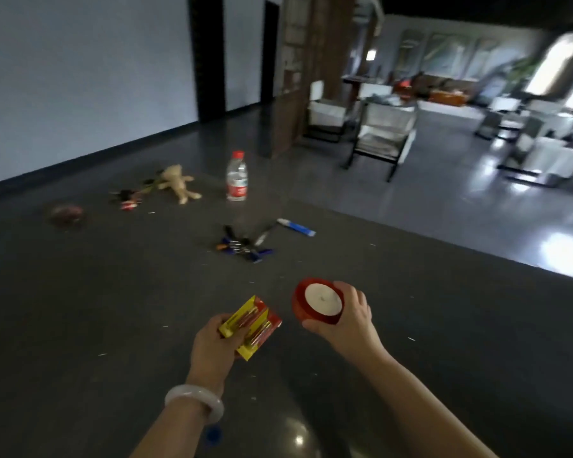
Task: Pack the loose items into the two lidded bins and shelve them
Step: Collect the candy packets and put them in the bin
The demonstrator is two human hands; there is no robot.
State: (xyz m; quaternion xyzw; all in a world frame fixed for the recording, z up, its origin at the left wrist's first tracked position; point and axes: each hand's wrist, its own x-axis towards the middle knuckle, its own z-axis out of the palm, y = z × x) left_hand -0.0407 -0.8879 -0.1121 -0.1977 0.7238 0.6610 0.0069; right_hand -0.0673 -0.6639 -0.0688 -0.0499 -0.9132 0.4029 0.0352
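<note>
Red-and-yellow battery packs [252, 325] gripped in the left hand [212, 345], red ribbon spool [318, 300] clasped in the right hand [344, 319], both held above the floor [80, 309].
One item per hand, probably to save trips. Bins not in view. The packs are flat cards, stacked; the spool has a white face and a red rim. Loose on the floor: water bottle [236, 176], plush toy [177, 183], pen-and-clip pile [245, 247], tube [296, 227], possibly glue but too blurred to tell.

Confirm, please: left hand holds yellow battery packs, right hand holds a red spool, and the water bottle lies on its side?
One thing is wrong: the head view shows the water bottle standing upright on the floor. The left hand does hold the battery packs, the right hand the red spool.
</note>
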